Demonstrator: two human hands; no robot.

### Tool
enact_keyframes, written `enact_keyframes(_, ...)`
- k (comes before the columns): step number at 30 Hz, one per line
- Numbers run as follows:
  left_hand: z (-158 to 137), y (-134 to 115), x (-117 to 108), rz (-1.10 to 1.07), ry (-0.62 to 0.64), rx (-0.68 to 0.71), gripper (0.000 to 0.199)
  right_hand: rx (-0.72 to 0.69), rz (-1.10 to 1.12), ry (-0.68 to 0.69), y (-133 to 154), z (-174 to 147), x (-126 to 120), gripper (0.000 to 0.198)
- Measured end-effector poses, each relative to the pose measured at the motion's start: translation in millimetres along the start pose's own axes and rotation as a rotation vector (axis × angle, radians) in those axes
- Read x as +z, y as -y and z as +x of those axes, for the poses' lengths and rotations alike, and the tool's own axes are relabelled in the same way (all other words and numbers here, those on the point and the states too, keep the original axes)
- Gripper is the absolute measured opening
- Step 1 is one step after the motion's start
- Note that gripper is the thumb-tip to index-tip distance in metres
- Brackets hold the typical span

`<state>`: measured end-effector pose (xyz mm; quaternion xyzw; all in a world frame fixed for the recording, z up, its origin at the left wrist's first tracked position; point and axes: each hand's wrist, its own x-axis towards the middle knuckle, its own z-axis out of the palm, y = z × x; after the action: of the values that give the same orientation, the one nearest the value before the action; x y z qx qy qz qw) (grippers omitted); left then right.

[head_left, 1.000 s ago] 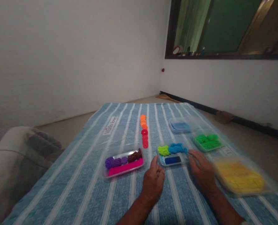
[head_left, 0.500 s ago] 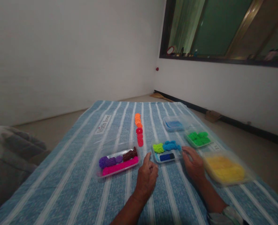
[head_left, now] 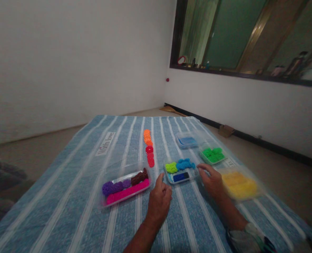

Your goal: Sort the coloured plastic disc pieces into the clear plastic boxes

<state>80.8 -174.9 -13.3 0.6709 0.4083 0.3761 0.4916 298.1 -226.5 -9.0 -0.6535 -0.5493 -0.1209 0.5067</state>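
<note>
A small clear plastic box [head_left: 169, 180] lies in front of me, holding a lime-green knitted-looking piece [head_left: 171, 167], a bright blue one [head_left: 184, 164] and a dark blue block [head_left: 180, 176]. My left hand [head_left: 160, 196] hovers or rests just left of this box, index finger stretched forward and the others loosely bent, with nothing visible in it. At the box's right end is my right hand [head_left: 212, 180], fingers reaching toward the rim, apart and bent. Whether its fingertips touch the box I cannot tell.
A larger clear box [head_left: 149, 182] with purple, brown and pink pieces lies left. Orange pieces [head_left: 147, 136] and red pieces [head_left: 150, 159] form a line on the striped cloth [head_left: 79, 182]. Rightward are boxes of blue [head_left: 187, 140], green [head_left: 213, 154] and yellow [head_left: 241, 184] pieces.
My view has turned a little to the right, so the whole scene sits further left. Both hands keep nearly the same place beside the small box.
</note>
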Motion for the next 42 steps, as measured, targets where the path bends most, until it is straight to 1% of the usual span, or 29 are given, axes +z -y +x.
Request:
enact_keyframes(2, 0, -1, 0, -0.003, -0.001, -0.008, 0.06, -0.036, -0.03, -0.019, 3, 4, -1, 0.019)
enact_keyframes(4, -1, -2, -1, -0.01, -0.003, -0.012, 0.061, -0.088, -0.04, -0.006, 8, 9, -2, 0.018)
enact_keyframes(7, -1, -3, -1, -0.025, -0.01, -0.012, 0.061, -0.164, -0.025, 0.051, 19, 16, -2, 0.019)
enact_keyframes(10, -2, -5, -1, -0.038, -0.008, -0.014, 0.06, -0.205, 0.011, 0.128, 28, 21, 2, 0.02)
enact_keyframes(16, -2, -6, -2, -0.019, 0.006, -0.052, 0.062, -0.238, 0.08, 0.24, 36, 17, 13, 0.02)
enact_keyframes(22, -4, 2, -2, -0.011, 0.021, -0.037, 0.061, -0.216, 0.126, 0.323, 41, 12, 21, 0.019)
enact_keyframes(26, -5, 4, -2, -0.016, 0.036, -0.048, 0.06, -0.243, 0.145, 0.34, 46, 23, 28, 0.019)
enact_keyframes(29, -6, 5, -1, -0.027, 0.029, -0.056, 0.059, -0.253, 0.135, 0.412, 54, 42, 36, 0.018)
enact_keyframes(32, -6, 7, 0, -0.027, 0.022, -0.041, 0.058, -0.25, 0.096, 0.565, 65, 68, 48, 0.018)
enact_keyframes(35, -6, 12, 0, -0.022, 0.016, -0.028, 0.058, -0.255, -0.003, 0.745, 75, 98, 67, 0.018)
enact_keyframes(38, -7, 14, 1, -0.012, 0.019, -0.03, 0.06, -0.251, -0.126, 0.888, 79, 124, 93, 0.024)
enact_keyframes(42, -8, 14, 1, -0.008, 0.041, -0.042, 0.061, -0.212, -0.24, 0.987, 77, 144, 139, 0.029)
